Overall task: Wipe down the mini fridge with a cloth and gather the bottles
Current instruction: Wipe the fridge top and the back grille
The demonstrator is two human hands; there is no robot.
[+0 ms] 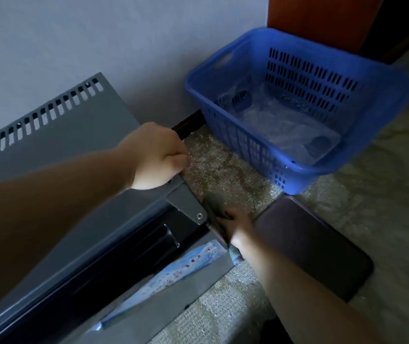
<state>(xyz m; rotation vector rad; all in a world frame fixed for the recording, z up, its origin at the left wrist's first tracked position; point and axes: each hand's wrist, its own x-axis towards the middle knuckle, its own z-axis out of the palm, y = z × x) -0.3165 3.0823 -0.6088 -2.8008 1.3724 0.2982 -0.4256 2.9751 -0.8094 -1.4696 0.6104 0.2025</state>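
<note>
Head camera, steep downward look, close above mini fridge (74, 135) corner.

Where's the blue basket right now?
In the head view the blue basket sits on the floor at upper right, by the wall, just right of the mini fridge and beyond the right hand holding the cloth.

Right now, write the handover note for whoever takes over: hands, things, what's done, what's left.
Left hand: grips the top right edge of the mini fridge.
Right hand: holds the dark cloth against the fridge's right side, beside the hinge plate.
Clear bottles: lying in the blue basket on the floor, right of the fridge.
Done: some bottles are in the basket.
Left: finish wiping; how much is already wiped cannot be told.
</note>
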